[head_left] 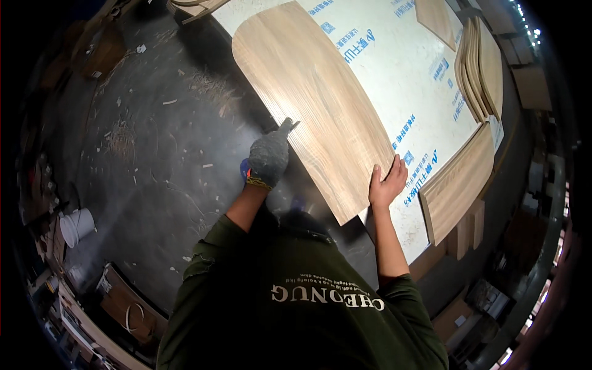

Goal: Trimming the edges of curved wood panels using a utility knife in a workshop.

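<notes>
A wood-grain board with rounded far corners lies over the near-left edge of a white printed sheet. My left hand, in a dark grey glove, is closed at the board's left edge. It grips a slim tool with a blue and orange end; a thin dark tip shows by the index finger on the board. The glove hides the rest, so its kind is unclear. My bare right hand lies with fingers spread on the board's near-right edge.
The white sheet with blue print stretches beyond the board. Several curved wood-grain boards are stacked at the far right, with another board nearer. Shavings litter the dark floor; a white bucket stands at left.
</notes>
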`<state>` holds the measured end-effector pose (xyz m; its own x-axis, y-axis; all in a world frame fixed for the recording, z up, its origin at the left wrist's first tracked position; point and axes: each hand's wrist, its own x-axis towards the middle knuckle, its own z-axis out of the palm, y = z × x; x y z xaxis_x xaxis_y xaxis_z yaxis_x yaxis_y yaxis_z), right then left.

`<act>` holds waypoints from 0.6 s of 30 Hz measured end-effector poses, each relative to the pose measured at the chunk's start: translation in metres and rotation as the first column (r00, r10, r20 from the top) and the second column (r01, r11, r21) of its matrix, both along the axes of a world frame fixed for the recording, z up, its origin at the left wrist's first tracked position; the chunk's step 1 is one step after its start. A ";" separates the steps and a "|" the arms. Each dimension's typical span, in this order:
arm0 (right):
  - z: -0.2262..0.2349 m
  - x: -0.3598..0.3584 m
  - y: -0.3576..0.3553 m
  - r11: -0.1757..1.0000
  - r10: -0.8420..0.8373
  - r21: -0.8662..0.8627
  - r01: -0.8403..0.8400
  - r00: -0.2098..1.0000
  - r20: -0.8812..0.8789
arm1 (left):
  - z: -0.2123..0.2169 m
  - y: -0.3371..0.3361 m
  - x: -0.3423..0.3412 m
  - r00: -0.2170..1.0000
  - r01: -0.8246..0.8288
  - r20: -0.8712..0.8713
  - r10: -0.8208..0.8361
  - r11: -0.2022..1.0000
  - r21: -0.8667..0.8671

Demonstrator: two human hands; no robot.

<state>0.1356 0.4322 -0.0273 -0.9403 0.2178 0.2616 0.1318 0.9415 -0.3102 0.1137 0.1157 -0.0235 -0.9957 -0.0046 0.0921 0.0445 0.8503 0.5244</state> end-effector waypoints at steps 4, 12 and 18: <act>-0.002 -0.001 -0.002 1.000 -0.021 0.013 0.021 0.999 -0.027 | 0.002 0.044 0.048 0.999 0.040 -0.034 -0.037 0.995 0.090; 0.006 0.011 0.030 0.929 0.368 0.004 -0.370 0.925 0.096 | -0.038 0.064 0.101 0.952 0.116 -0.260 -0.161 0.977 -0.181; 0.029 0.021 0.052 0.793 0.564 0.039 -0.608 0.756 0.333 | -0.054 0.009 0.012 0.897 -0.028 -0.430 0.103 0.984 0.176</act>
<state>0.1568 0.4839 0.0021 -0.9065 -0.4181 -0.0584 -0.3981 0.8927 -0.2113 0.1257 0.1244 -0.0772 -0.8525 -0.1202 0.5087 0.2472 0.7648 0.5950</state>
